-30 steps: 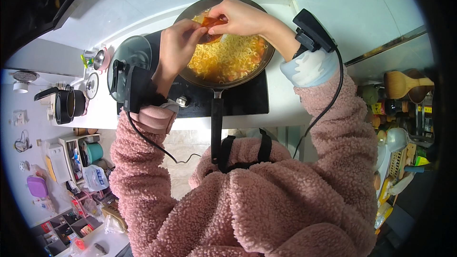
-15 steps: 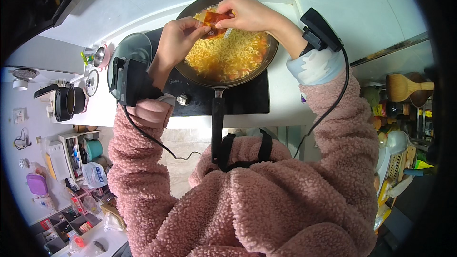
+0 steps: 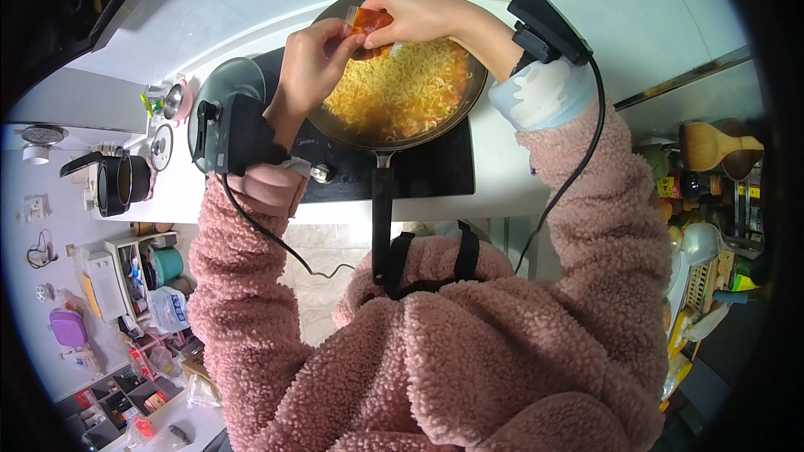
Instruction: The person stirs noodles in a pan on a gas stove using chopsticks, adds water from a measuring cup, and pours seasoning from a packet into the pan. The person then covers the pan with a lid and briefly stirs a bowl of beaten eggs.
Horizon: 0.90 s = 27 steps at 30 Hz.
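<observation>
Both my hands hold a small red-orange sauce packet [image 3: 374, 23] above the far left part of a dark frying pan [image 3: 382, 213]. My left hand [image 3: 308, 63] pinches its lower left side between thumb and fingers. From the far right, my right hand [image 3: 416, 12] grips the packet with the thumb over its front. Whether the packet is torn cannot be made out. Below it, yellow curly noodles [image 3: 398, 88] lie in orange broth with reddish bits. The pan stands on a black cooktop [image 3: 435, 172], its long handle pointing towards me.
A glass lid [image 3: 219, 88] lies left of the pan, near my left wrist. Farther left are a small pink pot [image 3: 176, 102], a smaller lid [image 3: 161, 148] and a black pot [image 3: 117, 184]. Wooden spatulas [image 3: 708, 149] and bottles stand at the right. A tiled wall rises behind the pan.
My right hand has shifted left and slightly away from me. The packet has moved a little up and left with it, and its red contents look bunched. My left hand stays nearly in place.
</observation>
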Each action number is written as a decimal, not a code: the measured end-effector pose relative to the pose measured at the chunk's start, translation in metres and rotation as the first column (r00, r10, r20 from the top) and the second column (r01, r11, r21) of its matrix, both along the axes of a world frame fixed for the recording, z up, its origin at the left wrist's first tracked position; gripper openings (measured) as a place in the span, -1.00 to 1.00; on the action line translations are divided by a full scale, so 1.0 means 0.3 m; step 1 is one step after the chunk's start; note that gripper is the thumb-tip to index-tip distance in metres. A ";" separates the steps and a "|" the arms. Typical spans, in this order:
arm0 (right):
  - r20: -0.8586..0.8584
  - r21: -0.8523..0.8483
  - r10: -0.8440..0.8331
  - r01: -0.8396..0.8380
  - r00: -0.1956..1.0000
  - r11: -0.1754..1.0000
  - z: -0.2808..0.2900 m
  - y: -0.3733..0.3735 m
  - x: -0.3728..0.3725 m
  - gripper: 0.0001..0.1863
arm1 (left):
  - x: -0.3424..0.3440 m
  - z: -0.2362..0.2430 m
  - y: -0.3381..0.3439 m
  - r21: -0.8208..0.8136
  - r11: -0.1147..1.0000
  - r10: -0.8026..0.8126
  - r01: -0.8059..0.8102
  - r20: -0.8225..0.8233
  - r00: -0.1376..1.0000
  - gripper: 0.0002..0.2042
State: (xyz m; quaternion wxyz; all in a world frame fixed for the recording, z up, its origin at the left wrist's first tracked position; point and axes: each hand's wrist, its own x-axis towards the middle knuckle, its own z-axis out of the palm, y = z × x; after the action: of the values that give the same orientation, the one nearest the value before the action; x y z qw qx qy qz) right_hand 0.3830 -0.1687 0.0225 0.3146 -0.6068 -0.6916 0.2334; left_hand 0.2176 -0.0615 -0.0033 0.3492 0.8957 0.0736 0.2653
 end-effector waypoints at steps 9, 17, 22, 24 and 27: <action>0.138 -0.010 -0.041 0.043 0.990 0.999 -0.051 -0.016 0.028 -0.77 | -0.012 -0.038 -0.003 0.085 0.995 0.044 -0.044 0.000 0.999 -0.87; 0.156 0.006 -0.111 0.112 0.981 0.994 -0.084 -0.021 0.040 -0.77 | -0.017 -0.074 0.034 0.029 0.999 -0.038 0.039 -0.038 0.999 -0.84; 0.090 -0.021 -0.093 0.095 0.992 0.995 -0.081 -0.004 0.031 -0.79 | -0.003 -0.099 0.059 -0.089 0.995 -0.052 0.044 -0.098 0.994 -0.84; 0.120 0.002 -0.055 0.055 0.991 0.998 -0.079 0.003 0.021 -0.78 | -0.001 -0.103 0.063 -0.086 0.996 0.000 -0.015 -0.169 0.986 -0.85; 0.034 -0.042 -0.039 0.041 0.999 0.998 -0.076 0.018 0.002 -0.76 | 0.002 -0.103 0.064 -0.067 0.998 -0.012 -0.004 -0.244 0.970 -0.84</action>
State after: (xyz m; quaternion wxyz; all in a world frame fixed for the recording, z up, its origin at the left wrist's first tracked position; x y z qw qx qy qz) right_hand 0.3837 -0.1634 -0.0005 0.2946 -0.6309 -0.6795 0.2314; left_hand 0.2183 -0.0424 -0.0342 0.3680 0.9094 0.1231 0.1497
